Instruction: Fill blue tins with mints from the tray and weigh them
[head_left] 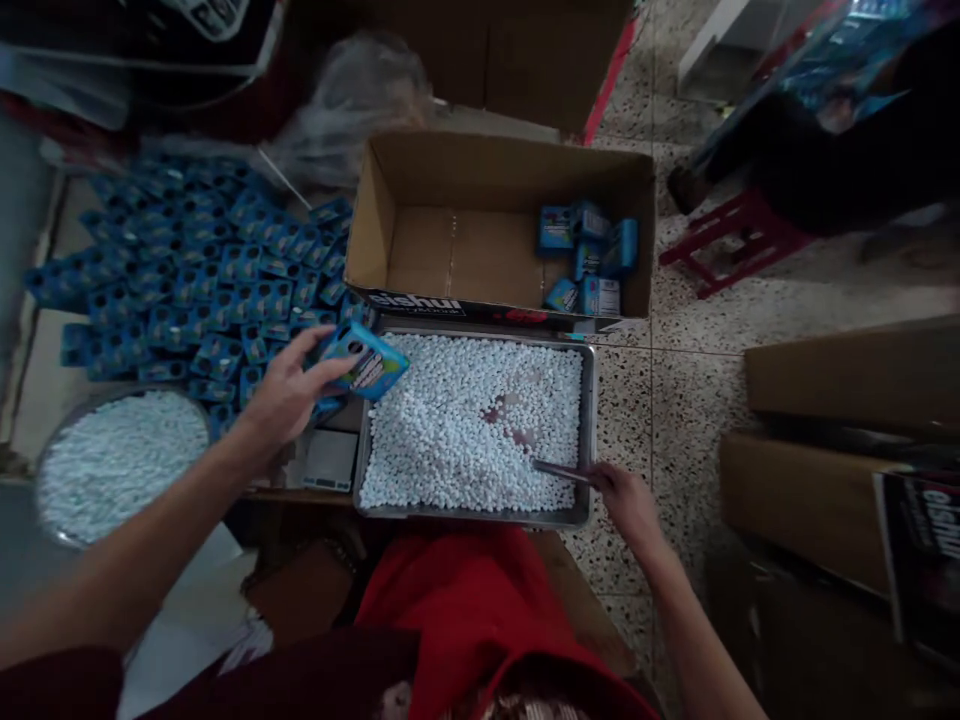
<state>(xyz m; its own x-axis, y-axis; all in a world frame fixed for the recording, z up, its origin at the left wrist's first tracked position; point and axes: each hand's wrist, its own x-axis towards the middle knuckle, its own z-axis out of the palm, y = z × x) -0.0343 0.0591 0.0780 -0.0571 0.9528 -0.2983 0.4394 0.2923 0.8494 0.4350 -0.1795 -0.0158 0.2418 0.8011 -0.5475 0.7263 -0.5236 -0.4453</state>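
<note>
My left hand grips a blue printed packet, tilted over the left back corner of a metal tray. Small white pellets fill the tray, heaped toward the front, with a few thin patches right of the middle. In my right hand, at the tray's right rim, is the handle of a scoop-like metal tool. Its far end is sunk in the pellets, so its shape is hidden. Behind the tray stands an open cardboard box, holding several blue packets at its right end.
Many blue packets lie massed on the left. A round bowl of pellets and a small scale sit left of the tray. Cardboard boxes stand at right. A person sits on a red stool at the back right.
</note>
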